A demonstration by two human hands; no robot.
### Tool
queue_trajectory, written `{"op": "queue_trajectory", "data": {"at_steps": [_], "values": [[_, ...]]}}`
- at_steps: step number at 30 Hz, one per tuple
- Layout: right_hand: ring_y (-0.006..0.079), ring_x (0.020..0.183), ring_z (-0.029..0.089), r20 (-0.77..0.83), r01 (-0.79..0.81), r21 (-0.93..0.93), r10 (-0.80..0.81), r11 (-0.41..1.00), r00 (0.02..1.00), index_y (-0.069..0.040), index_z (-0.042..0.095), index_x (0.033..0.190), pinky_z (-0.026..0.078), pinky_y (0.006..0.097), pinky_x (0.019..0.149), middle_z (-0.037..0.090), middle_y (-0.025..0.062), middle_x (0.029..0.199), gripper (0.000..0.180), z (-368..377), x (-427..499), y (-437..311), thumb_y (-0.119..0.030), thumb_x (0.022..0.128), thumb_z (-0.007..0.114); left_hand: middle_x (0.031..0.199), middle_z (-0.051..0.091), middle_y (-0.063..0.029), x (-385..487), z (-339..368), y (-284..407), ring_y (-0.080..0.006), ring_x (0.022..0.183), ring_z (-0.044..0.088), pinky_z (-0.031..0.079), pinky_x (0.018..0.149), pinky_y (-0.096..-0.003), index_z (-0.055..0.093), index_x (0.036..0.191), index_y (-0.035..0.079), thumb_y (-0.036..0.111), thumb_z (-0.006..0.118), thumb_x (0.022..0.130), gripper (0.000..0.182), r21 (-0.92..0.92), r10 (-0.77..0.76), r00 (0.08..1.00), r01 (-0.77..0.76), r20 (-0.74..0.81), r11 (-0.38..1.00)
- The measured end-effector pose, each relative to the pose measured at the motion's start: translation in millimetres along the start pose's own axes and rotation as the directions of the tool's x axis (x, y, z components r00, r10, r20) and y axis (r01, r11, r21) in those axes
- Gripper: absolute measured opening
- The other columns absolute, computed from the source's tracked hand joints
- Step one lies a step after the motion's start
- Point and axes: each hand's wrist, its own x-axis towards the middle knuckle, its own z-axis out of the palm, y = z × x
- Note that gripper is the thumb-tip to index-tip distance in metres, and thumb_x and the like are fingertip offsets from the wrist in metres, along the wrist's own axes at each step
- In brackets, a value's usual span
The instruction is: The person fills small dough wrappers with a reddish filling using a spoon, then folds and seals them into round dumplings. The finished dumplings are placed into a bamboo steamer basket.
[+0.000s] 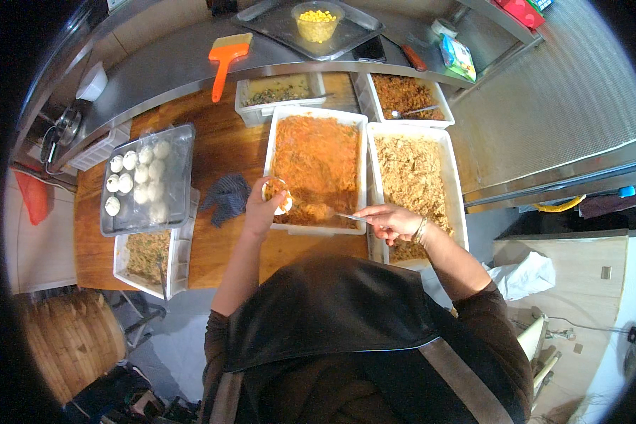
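Observation:
My left hand [261, 205] cups a round white dough wrapper [288, 206] with some orange filling on it, over the left edge of a white plastic tub [364, 175]. Orange shredded filling [318, 148] covers the bottom of that tub. In my right hand [395, 223] is the handle of a thin metal utensil [353, 217]. Its far end points into the front part of the orange filling and is blurred, so its shape is unclear. Right beside stands another white tub [458, 196] of pale brown chopped filling, partly below my right forearm.
At left, a tray [183, 180] of white filled buns, partly under clear plastic, rests on a tub [183, 265]. A dark cloth [226, 199] lies on the wooden table [222, 146]. Behind are two more filling tubs, an orange-handled brush [224, 66] and a bowl of corn [317, 26].

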Motion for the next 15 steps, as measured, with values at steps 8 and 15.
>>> {"op": "queue_trajectory", "data": {"at_steps": [8,15], "values": [[0.0086,0.050,0.042,-0.032,0.228,0.249,-0.227,0.941,0.973,-0.009,0.049,0.144,0.027,0.0226,0.042,0.047,-0.0010,0.061,0.044,30.6,-5.4,-11.7,-0.014,0.101,0.053,0.128,0.053,-0.0100,5.1,22.9,-4.6,-0.0171,0.104,0.061,0.055,0.085,-0.0311,0.042,0.141,0.009,0.009,0.071,0.091,0.058,-0.051,0.108,0.983,-0.102,0.148,0.993],[0.0098,0.052,0.044,-0.080,0.293,0.215,-0.283,0.932,0.956,-0.008,0.048,0.145,0.026,0.0206,0.042,0.045,-0.0021,0.064,0.045,54.6,5.0,-13.3,-0.016,0.101,0.053,0.117,0.059,-0.0089,-2.2,42.8,1.5,-0.0180,0.104,0.063,0.058,0.083,-0.0348,0.042,0.138,0.010,-0.004,0.064,0.091,0.053,-0.210,0.087,0.978,-0.046,0.188,0.977]]}}
